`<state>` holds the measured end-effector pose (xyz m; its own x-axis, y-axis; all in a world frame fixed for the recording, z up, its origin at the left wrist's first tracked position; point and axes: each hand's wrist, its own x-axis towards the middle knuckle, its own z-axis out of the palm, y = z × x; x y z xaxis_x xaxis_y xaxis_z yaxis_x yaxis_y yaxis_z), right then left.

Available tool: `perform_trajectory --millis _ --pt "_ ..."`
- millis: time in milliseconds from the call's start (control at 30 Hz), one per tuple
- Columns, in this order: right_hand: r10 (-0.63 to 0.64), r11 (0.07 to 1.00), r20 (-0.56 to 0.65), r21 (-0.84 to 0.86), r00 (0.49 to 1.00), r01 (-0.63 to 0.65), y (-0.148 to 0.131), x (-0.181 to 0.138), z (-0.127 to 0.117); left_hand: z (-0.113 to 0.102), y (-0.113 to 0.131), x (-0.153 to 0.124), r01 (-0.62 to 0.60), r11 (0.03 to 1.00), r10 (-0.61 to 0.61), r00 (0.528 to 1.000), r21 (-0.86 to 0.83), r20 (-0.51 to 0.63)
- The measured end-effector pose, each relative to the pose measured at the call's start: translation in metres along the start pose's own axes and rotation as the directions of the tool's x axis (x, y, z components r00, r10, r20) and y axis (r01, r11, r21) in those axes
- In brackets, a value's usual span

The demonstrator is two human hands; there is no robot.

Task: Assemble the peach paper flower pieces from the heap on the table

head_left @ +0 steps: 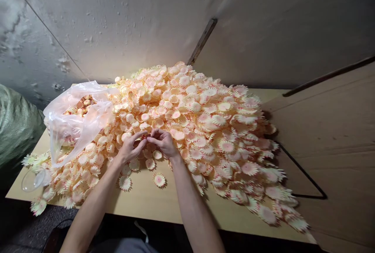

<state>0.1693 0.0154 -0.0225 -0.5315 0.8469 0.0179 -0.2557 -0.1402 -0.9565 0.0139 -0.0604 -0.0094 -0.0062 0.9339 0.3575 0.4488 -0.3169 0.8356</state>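
A big heap of pale peach and pink fabric flower heads (193, 116) covers most of the light wooden table (146, 200). My left hand (130, 147) and my right hand (164, 141) meet at the heap's near edge, fingertips pinched together on a small pink-red piece (144, 137) that I cannot make out. Loose single flowers (159, 179) lie on the bare wood just in front of my hands.
A clear plastic bag (79, 122) with more flower pieces sits at the left of the heap. A small clear cup (32, 180) lies at the table's left corner. A green sack (16, 124) stands left; a cardboard sheet (331, 136) leans at the right.
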Motion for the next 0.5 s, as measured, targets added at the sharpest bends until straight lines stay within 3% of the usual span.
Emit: perform_trajectory --millis 500 --pt "-0.015 1.000 0.002 0.013 1.000 0.015 0.0051 0.0031 -0.0011 0.0023 -0.0045 -0.0005 0.020 0.999 -0.018 0.998 0.032 -0.068"
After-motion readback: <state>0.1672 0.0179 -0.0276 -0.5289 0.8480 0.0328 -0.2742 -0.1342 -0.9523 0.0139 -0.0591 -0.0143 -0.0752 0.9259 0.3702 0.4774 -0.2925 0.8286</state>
